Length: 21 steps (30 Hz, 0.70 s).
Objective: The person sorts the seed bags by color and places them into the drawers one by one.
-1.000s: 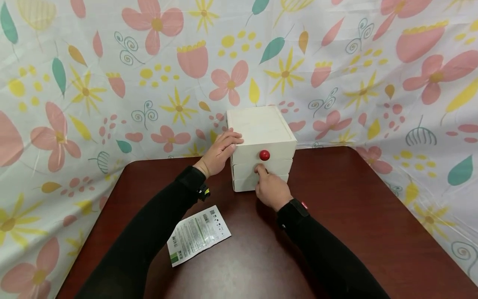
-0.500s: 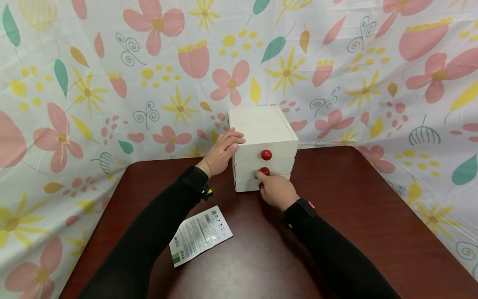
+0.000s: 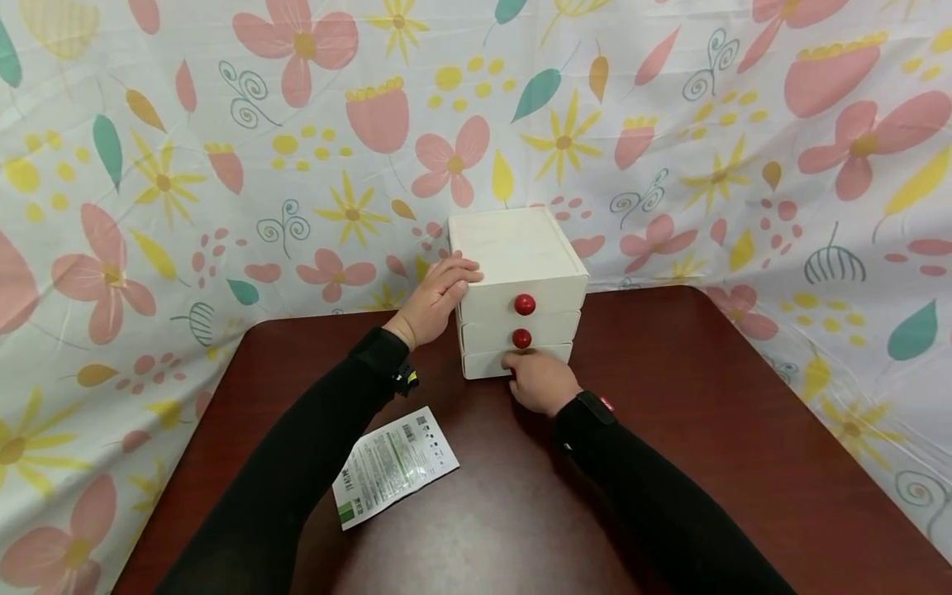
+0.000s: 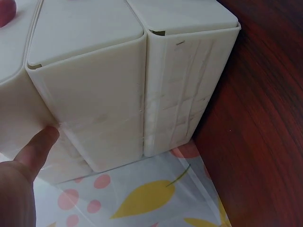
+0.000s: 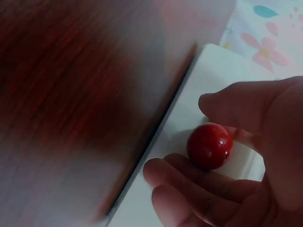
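Observation:
A small white drawer chest [image 3: 521, 244] with three stacked drawers stands near the back of the table. My left hand [image 3: 439, 299] rests on its top left edge, fingers over the top; a fingertip [image 4: 45, 142] presses the side wall in the left wrist view. At the bottom drawer, my right hand [image 3: 545, 382] has its thumb and fingers around a round red knob [image 5: 209, 145]. Above that, the middle knob [image 3: 521, 338] and top knob [image 3: 525, 304] are uncovered. All three drawers look pushed in.
A flat white packet [image 3: 397, 467] with green print and barcodes lies on the dark red-brown table [image 3: 669, 430], partly behind the left sleeve. A floral curtain [image 3: 297, 165] hangs right behind the chest and along both sides of the table.
My right hand has moved down from the middle knob to the bottom one, uncovering the middle knob. The left hand has stayed on the chest's edge.

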Available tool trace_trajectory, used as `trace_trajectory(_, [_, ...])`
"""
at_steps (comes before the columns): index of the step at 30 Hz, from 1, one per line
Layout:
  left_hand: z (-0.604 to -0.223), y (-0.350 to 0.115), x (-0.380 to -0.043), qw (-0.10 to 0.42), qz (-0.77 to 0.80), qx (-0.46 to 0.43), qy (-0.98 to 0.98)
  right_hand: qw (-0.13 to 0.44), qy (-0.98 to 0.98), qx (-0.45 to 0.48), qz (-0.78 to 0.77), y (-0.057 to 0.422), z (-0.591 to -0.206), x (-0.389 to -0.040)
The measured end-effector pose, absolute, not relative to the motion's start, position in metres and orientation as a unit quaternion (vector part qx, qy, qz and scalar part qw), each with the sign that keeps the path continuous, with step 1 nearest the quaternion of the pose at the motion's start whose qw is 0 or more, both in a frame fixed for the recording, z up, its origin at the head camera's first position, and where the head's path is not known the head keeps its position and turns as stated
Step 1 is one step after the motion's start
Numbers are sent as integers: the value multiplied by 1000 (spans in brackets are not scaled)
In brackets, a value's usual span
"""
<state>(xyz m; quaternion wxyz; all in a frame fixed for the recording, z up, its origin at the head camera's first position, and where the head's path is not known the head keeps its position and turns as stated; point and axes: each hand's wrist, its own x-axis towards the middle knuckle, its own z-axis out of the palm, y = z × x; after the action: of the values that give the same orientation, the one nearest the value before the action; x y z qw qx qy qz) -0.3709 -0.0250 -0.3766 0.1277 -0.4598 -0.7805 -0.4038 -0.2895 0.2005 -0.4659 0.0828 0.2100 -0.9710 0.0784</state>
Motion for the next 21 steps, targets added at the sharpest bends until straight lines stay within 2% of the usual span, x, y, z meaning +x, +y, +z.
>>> trace_trajectory(7, [-376, -29, -375, 146, -401, -465, -776, 84, -975, 192, 74, 192, -466, -295])
trace_trajectory(16, [-378, -26, -374, 131, -389, -461, -786, 104, -977, 172, 76, 193, -475, -296])
trace_trajectory(21, [-378, -23, -374, 142, -390, -465, -782, 114, -974, 176, 80, 194, -475, -297])
